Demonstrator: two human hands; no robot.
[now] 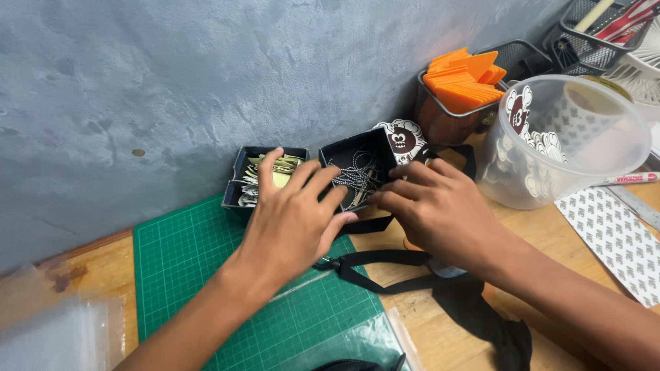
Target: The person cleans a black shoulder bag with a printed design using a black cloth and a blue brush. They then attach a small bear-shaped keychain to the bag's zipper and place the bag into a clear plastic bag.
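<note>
We are working both hands at two small black boxes set against the grey wall. Our left hand (295, 220) is lying flat with its fingers (313, 180) spread and released, tips resting across the gap between the boxes, gripping nothing. Our right hand (440, 209) is curling its fingertips (393, 184) at the near edge of the right black box (347, 154) — whether they are pinching a chain we cannot tell. Just beyond those tips the box is holding a tangle of silver ball chains (357, 175). Beyond the left fingertips, the left black box (239, 161) is holding pale paper tags. Under the palms, one green cutting mat (179, 268) and one black strap (385, 261) are lying. Farther right — one clear plastic tub (591, 124) and one tin of orange cards (464, 82).
</note>
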